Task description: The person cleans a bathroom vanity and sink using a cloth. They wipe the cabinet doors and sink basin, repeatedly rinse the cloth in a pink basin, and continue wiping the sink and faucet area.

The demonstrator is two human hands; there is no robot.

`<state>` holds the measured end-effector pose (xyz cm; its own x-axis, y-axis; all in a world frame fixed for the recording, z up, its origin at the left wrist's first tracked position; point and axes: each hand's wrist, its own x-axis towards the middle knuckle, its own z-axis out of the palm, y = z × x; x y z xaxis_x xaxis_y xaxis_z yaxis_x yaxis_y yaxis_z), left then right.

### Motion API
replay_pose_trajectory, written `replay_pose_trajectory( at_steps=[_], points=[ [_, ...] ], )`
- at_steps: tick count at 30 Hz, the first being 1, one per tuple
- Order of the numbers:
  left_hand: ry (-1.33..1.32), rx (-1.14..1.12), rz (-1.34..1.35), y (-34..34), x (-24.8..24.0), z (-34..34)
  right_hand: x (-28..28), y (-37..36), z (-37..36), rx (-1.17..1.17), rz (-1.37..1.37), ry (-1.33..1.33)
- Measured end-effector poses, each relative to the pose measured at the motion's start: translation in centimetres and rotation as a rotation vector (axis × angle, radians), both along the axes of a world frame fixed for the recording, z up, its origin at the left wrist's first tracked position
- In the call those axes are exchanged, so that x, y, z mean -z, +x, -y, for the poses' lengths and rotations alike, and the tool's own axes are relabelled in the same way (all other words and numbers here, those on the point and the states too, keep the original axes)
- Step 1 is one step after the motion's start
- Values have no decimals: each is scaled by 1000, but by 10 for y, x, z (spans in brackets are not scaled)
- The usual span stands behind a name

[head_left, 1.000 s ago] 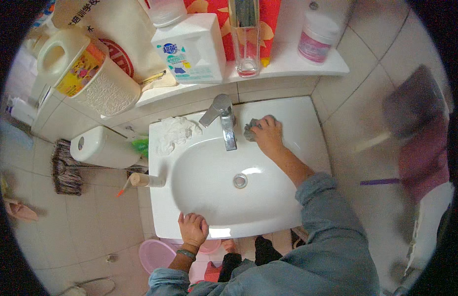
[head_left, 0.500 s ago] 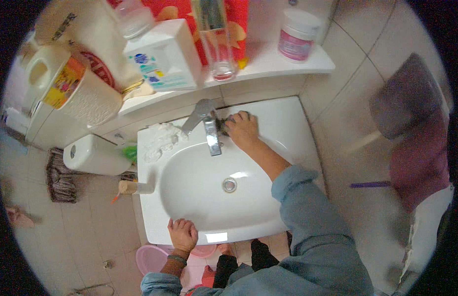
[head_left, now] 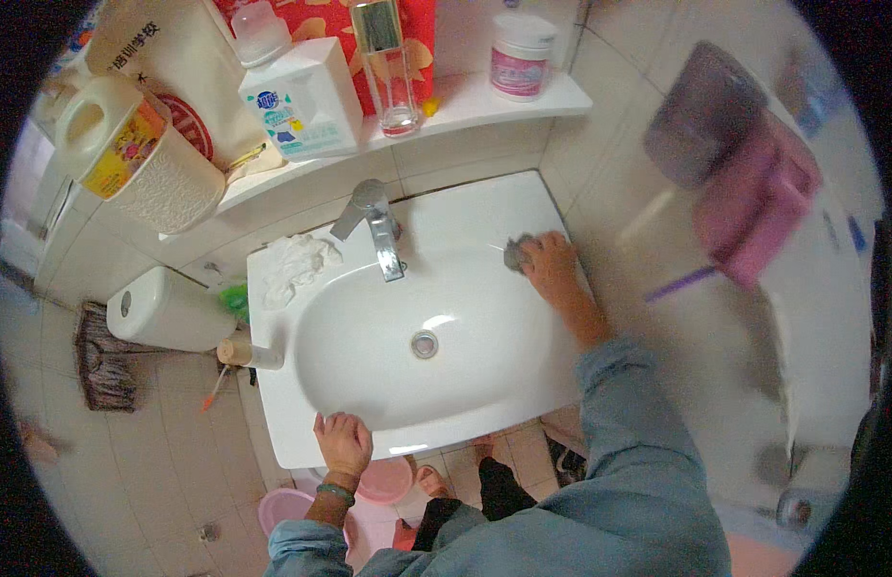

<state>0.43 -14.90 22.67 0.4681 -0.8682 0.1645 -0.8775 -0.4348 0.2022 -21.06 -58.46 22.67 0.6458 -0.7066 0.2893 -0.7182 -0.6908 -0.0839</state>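
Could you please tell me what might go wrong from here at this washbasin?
The grey scrubber in the right hand might scratch the washbasin's glossy surface if it is abrasive. The beige-capped bottle at the left rim could be knocked off. The clear bottle near the shelf's front edge might tip down if bumped.

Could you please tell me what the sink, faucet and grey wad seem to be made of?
Sink: probably glazed ceramic, smooth white with glossy highlights.
Faucet: likely chromed metal, shiny, reflective.
Grey wad: steel wool or cloth, rough-looking, matte; unclear which.
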Motion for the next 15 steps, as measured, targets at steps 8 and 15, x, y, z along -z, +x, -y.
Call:
replay_pose_trajectory(
  at_steps=[8,15],
  points=[
    [180,-46,-81,-12,3,16,-5,-97,-89,118,-39,80],
    [26,100,-168,-78,-1,58,14,3,-6,82,61,-166]
  ],
)
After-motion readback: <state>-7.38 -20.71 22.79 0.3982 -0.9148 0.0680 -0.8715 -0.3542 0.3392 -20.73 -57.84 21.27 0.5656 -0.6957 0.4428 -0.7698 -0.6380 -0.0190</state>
